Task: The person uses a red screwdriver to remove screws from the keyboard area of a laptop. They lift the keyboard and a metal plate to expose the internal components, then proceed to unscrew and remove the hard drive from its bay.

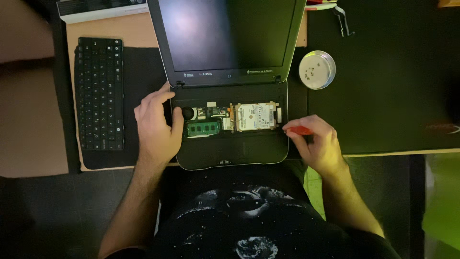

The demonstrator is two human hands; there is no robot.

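Note:
A small dark laptop lies open in front of me with its keyboard taken off, so the inner parts show: a green memory module, a silver hard drive and a round black part. My left hand rests on the laptop's left edge, thumb beside the round black part. My right hand is at the laptop's right edge, closed around a red-handled screwdriver that points towards the hard drive. The screen is dark.
The removed black keyboard lies on a dark mat to the left. A round clear dish with several small screws stands right of the screen. A white device sits at the back left. The desk's front edge runs just below my hands.

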